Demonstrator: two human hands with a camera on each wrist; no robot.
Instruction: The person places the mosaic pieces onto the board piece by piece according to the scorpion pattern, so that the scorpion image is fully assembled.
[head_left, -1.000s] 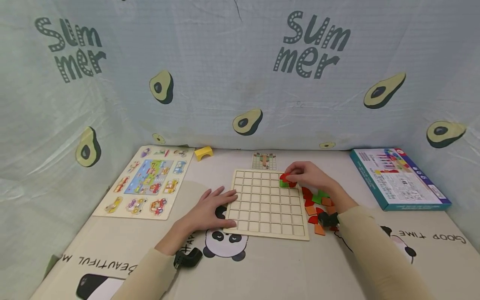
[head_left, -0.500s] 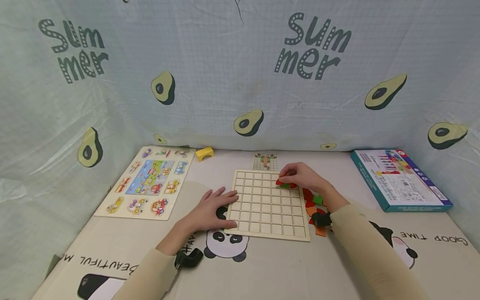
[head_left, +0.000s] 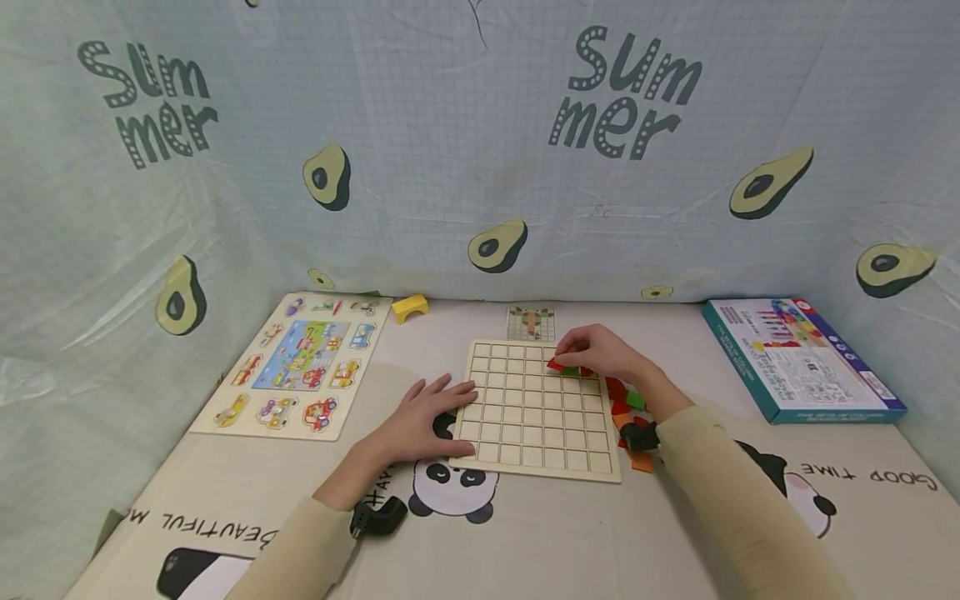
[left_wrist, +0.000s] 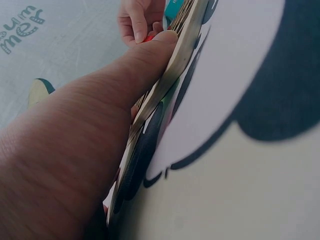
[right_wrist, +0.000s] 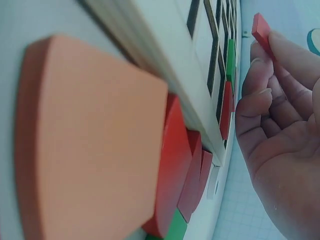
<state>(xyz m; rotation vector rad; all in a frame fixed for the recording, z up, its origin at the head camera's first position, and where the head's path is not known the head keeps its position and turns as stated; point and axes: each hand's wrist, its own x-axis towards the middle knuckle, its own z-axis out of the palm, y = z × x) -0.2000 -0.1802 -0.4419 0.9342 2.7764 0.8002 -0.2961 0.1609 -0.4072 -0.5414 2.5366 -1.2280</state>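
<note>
My right hand (head_left: 603, 354) pinches a small flat red piece (right_wrist: 260, 31) between thumb and fingertips, over the top right part of the wooden grid board (head_left: 521, 421). Beneath that hand a green piece (right_wrist: 230, 60) and a red piece (right_wrist: 226, 107) lie in cells of the board. On the board's left edge rests my left hand (head_left: 420, 423), fingers spread and fairly straight. Its thumb (left_wrist: 155, 52) touches the rim in the left wrist view. Just right of the board lie loose pieces: an orange one (right_wrist: 95, 140), several red ones (right_wrist: 175, 170) and a green one (head_left: 635, 401).
A small pattern card (head_left: 531, 323) lies behind the board. To the left is a picture puzzle board (head_left: 330, 329), with a yellow arch block (head_left: 409, 307) near its back corner. A flat teal box (head_left: 802, 362) lies at the right. A hanging cloth (head_left: 420, 167) closes off the back.
My right hand has moved slightly left with the red piece, away from the board's right edge. The left hand stays in place.
</note>
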